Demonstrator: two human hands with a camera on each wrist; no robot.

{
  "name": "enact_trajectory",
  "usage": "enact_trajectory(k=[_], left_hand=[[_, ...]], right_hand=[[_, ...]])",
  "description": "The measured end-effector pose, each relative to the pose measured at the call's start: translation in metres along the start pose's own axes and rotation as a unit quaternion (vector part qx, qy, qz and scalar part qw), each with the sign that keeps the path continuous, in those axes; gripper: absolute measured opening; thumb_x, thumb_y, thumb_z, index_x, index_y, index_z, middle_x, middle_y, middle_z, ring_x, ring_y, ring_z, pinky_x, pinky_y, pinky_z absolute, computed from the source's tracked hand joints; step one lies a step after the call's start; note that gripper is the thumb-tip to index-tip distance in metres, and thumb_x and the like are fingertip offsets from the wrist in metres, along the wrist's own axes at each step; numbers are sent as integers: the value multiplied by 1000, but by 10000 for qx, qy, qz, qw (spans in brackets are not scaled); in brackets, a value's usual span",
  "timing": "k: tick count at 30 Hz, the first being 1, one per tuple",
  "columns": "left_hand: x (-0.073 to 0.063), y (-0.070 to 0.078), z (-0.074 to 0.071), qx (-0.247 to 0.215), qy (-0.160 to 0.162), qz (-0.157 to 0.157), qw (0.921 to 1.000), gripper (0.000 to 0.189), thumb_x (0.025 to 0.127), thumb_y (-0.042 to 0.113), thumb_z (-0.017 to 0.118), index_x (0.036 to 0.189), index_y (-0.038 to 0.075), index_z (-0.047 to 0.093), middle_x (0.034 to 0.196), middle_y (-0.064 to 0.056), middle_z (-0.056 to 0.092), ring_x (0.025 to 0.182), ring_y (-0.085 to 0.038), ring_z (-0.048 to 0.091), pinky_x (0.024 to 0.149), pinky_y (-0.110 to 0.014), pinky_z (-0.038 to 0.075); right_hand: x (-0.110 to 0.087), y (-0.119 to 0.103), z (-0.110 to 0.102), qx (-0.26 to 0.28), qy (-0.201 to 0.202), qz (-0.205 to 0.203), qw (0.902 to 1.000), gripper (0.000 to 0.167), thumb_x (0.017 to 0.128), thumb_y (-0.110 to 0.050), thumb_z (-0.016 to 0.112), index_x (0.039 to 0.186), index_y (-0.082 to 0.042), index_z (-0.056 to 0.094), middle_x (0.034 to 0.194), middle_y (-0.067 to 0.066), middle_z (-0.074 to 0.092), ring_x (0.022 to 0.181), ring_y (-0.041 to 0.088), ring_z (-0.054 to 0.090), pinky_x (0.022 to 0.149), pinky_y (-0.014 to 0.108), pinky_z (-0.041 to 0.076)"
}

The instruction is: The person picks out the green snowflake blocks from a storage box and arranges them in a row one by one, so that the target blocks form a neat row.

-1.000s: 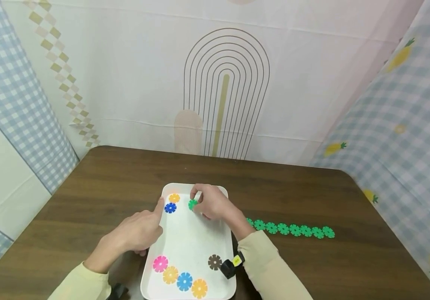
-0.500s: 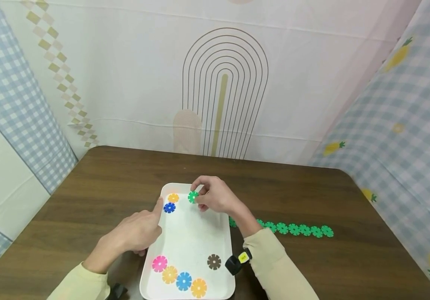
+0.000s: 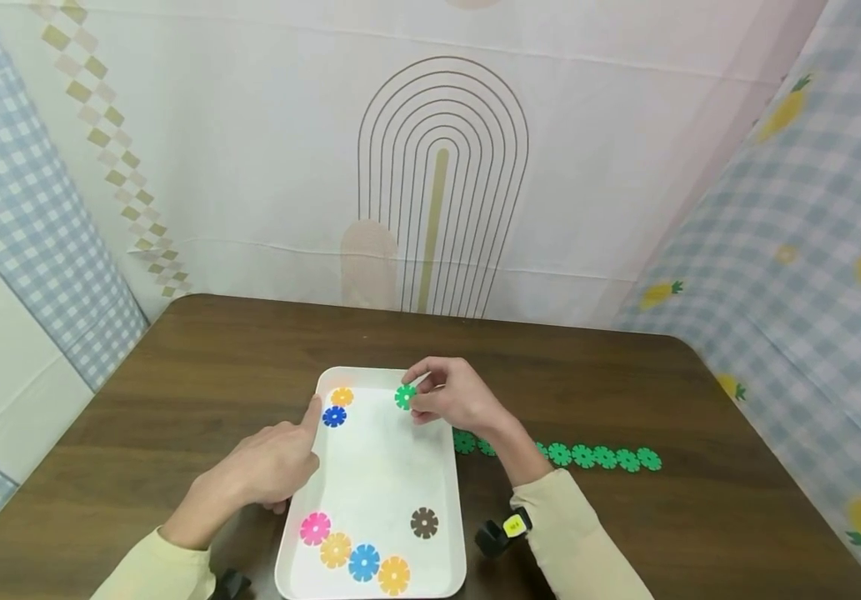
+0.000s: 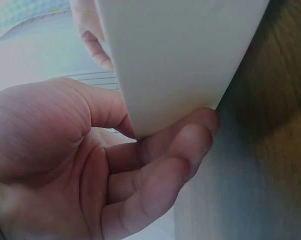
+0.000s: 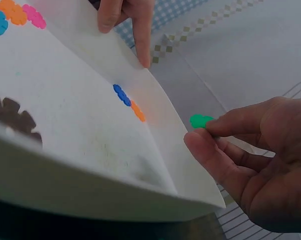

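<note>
My right hand [image 3: 458, 398] pinches a green snowflake-shaped plastic disc [image 3: 404, 397] between thumb and forefinger, above the far end of a white tray [image 3: 385, 475]. In the right wrist view this green disc [image 5: 200, 120] appears edge-on, raised off the tray floor. My left hand [image 3: 272, 463] holds the tray's left edge, forefinger stretched along the rim. The left wrist view shows its curled fingers [image 4: 165, 150] against the tray wall [image 4: 175, 60]. Near the far left corner lie an orange disc [image 3: 342, 397] and a dark blue disc [image 3: 335, 416], touching.
At the tray's near end lie a pink disc [image 3: 315, 528], a light blue disc [image 3: 364, 562], two orange-yellow ones and a brown disc [image 3: 424, 522]. A row of green discs [image 3: 604, 457] stretches across the brown table [image 3: 625, 533], partly behind my right forearm.
My right hand has lifted the green disc from lower in the tray and carried it rightward near the far end. More of the green row shows beside the tray. My left hand keeps its hold.
</note>
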State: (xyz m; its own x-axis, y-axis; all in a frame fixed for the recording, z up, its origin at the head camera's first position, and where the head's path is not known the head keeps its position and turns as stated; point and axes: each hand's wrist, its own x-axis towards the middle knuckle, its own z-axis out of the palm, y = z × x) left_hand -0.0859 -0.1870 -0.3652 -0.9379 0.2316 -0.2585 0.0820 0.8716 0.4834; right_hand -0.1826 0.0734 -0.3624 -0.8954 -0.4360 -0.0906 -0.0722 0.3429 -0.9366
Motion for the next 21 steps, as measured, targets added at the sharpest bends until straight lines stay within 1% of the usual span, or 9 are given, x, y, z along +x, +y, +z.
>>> enact_trajectory(k=[6, 14, 18, 21], left_hand=[[0, 0, 0, 12, -10, 33, 10000, 84, 99, 8, 55, 167, -6, 6, 68, -4, 56, 42, -19, 58, 50, -33, 43], [1, -1, 0, -31, -11, 77, 10000, 85, 100, 9, 55, 167, -6, 5, 68, -4, 55, 42, -20, 57, 49, -33, 41], [1, -2, 1, -69, -18, 68, 10000, 85, 100, 9, 56, 166, -7, 5, 66, -5, 56, 42, -21, 56, 48, -33, 41], [1, -2, 1, -109, -48, 48, 9999, 86, 100, 9, 56, 166, -7, 4, 65, -6, 56, 42, -22, 56, 48, -33, 41]], right_hand=[[-9, 15, -14, 218, 33, 18, 9998, 29, 91, 5, 68, 120, 4, 71, 94, 12, 62, 76, 21, 75, 78, 40, 65], [-24, 27, -35, 457, 179, 149, 9987, 37, 91, 1, 75, 127, 6, 69, 93, 16, 71, 77, 22, 78, 79, 45, 65], [-31, 32, -44, 521, 199, 219, 9982, 35, 91, -2, 77, 125, 4, 70, 94, 17, 74, 78, 24, 78, 80, 48, 64], [-37, 36, -51, 522, 210, 221, 9982, 34, 92, -4, 78, 124, 3, 71, 96, 21, 75, 78, 25, 78, 80, 49, 64]])
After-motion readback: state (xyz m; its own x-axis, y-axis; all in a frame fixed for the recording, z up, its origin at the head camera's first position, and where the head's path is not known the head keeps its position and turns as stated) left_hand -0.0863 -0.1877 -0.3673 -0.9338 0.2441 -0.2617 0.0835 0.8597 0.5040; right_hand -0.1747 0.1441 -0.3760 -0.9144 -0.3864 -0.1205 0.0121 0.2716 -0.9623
